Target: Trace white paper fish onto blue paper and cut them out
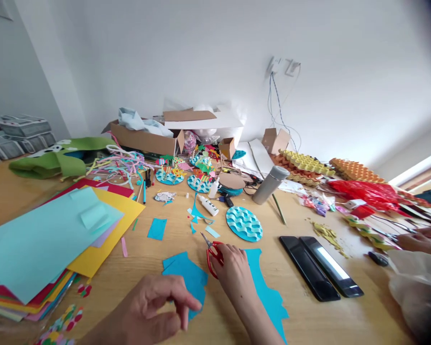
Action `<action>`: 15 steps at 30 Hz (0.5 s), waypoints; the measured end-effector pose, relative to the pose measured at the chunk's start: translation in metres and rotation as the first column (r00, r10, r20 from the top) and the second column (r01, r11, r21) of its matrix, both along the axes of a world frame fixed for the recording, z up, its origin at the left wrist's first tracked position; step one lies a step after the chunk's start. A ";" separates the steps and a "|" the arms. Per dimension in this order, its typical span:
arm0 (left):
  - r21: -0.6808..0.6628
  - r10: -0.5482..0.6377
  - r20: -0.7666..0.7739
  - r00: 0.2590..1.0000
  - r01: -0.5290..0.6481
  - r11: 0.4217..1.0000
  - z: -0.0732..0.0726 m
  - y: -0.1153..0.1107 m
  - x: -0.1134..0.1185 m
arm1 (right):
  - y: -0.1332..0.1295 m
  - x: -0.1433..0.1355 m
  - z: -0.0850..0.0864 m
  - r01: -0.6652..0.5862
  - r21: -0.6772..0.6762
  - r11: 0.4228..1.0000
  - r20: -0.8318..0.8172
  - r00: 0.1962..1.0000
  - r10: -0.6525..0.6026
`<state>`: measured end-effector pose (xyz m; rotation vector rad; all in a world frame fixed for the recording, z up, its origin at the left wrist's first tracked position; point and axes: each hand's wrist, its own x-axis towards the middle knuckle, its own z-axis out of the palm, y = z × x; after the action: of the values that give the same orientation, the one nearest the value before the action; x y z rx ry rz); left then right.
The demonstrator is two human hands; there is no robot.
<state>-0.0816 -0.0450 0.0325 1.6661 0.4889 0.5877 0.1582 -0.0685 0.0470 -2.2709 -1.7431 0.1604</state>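
Observation:
My right hand [234,269] is closed around the red handle of a pair of scissors [211,247], whose blades point away from me, low over the wood table. Beside it, my left hand [160,304] hovers with loosely bent fingers and nothing in them, the thumb apart from the index finger. Partly behind the left hand lies a cut piece of blue paper [187,275]. A longer blue paper scrap [264,280] with a wavy edge runs under my right forearm. Further off are a small blue rectangle [157,229] and an oval [244,224] topped with wavy light-blue strips.
Stacked coloured paper [50,230] covers the left side. A white glue bottle [208,205], a grey flask [270,185] and decorated ovals [169,176] stand or lie farther back. Two black phones [319,268] lie to the right. Another person's hand [420,242] shows at the right edge.

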 end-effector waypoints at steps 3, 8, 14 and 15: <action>0.225 0.118 -0.049 0.992 -0.104 0.969 0.029 0.009 0.023 | 0.001 0.005 0.005 0.009 0.063 0.998 -0.042 0.999 -0.006; 0.522 0.226 -0.336 0.914 -0.019 0.853 0.004 0.019 0.029 | -0.003 0.028 0.026 0.079 0.123 0.989 -0.145 0.988 -0.061; 0.514 0.172 -0.591 0.788 0.204 0.833 0.000 0.026 0.026 | -0.035 0.079 0.054 0.213 0.175 0.961 -0.107 0.975 -0.196; 0.509 0.163 -0.610 0.776 0.225 0.831 0.001 0.026 0.027 | -0.042 0.088 0.053 0.225 0.137 0.965 -0.057 0.974 -0.219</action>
<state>-0.0550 -0.0190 0.0336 2.4581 0.8276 0.1017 0.2462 -0.1106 0.0995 -2.3190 -1.4176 0.0351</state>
